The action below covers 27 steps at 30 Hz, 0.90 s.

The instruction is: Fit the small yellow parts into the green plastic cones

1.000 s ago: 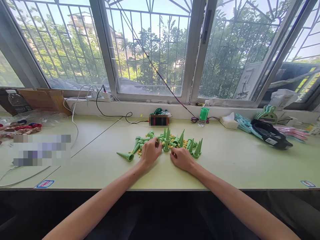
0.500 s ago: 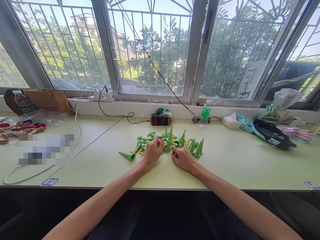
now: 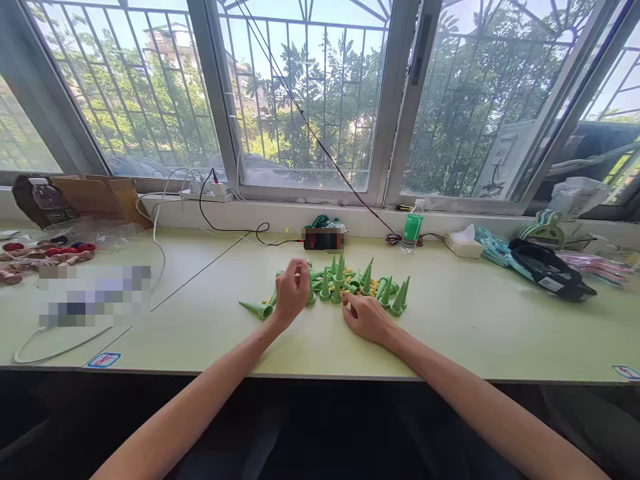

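Observation:
A pile of green plastic cone-shaped spikes [image 3: 367, 279] lies mixed with small yellow pieces [image 3: 346, 299] in the middle of the table. Several spikes stand point up on round bases, one tall spike [image 3: 338, 280] between my hands. My left hand [image 3: 292, 290] is raised at the pile's left side with its fingers curled, close beside an upright spike [image 3: 311, 293]; what lies between the fingertips is hidden. My right hand [image 3: 367, 316] rests at the pile's front edge, fingers bent and closed near the yellow pieces. A loose spike [image 3: 256, 309] lies on its side at the left.
A black device [image 3: 324, 239] sits behind the pile, with a water bottle [image 3: 412, 228] and a tissue box [image 3: 463, 243] to its right. A black strap [image 3: 550, 273] lies further right. A white cable [image 3: 65, 353] crosses the left side of the table [image 3: 200, 320].
My left hand has moved left and up, away from the tall spike, uncovering upright spikes. My right hand stays in the same place. The view has shifted slightly.

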Motion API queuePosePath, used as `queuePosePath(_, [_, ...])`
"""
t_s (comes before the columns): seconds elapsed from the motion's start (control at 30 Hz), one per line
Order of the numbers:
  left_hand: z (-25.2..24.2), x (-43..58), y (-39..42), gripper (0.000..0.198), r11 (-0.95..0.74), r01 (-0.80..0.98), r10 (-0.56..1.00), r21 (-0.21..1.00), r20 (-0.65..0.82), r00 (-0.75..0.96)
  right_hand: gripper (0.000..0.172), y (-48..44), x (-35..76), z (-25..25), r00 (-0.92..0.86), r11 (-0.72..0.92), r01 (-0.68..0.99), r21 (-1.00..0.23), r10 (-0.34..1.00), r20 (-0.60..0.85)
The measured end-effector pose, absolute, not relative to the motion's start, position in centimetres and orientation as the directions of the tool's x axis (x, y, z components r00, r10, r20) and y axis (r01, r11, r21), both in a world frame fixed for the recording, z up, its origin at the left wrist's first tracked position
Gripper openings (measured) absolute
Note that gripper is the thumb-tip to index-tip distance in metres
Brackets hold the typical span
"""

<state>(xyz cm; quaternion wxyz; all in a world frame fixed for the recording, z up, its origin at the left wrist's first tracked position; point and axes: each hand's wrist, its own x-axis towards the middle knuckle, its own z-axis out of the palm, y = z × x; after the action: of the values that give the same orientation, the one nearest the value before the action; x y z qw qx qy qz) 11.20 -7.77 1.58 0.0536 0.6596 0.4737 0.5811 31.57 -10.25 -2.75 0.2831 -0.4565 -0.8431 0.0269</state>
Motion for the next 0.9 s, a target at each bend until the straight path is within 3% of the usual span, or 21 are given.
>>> queuePosePath(0.27, [1.9, 7.7, -8.1, 0.029, -0.479, 0.632, 0.779, 0.609, 0.627, -0.014, 0.01, -10.3, 31.4, -3.2, -0.448, 0.647, 0.71, -0.277, 0.719, 0.531])
queuePosePath(0.47, [1.0, 7.2, -7.5, 0.028, -0.511, 0.687, 0.712, 0.516, 0.702, 0.002, 0.013, -10.2, 31.7, -3.3, -0.482, 0.677, 0.691, -0.253, 0.693, 0.536])
queuePosePath(0.7, [0.7, 6.4, -8.4, 0.024, -0.638, 0.723, 0.541, 0.265, 0.822, 0.176, 0.016, -9.8, 31.8, -3.0, -0.557, 0.743, 0.642, -0.189, 0.621, 0.551])
queuePosePath(0.9, [0.0, 5.6, -8.8, 0.016, -0.716, 0.696, 0.429, 0.054, 0.82, 0.378, 0.016, -8.8, 31.3, -2.7, -0.721, 0.831, 0.554, 0.055, 0.446, 0.531])
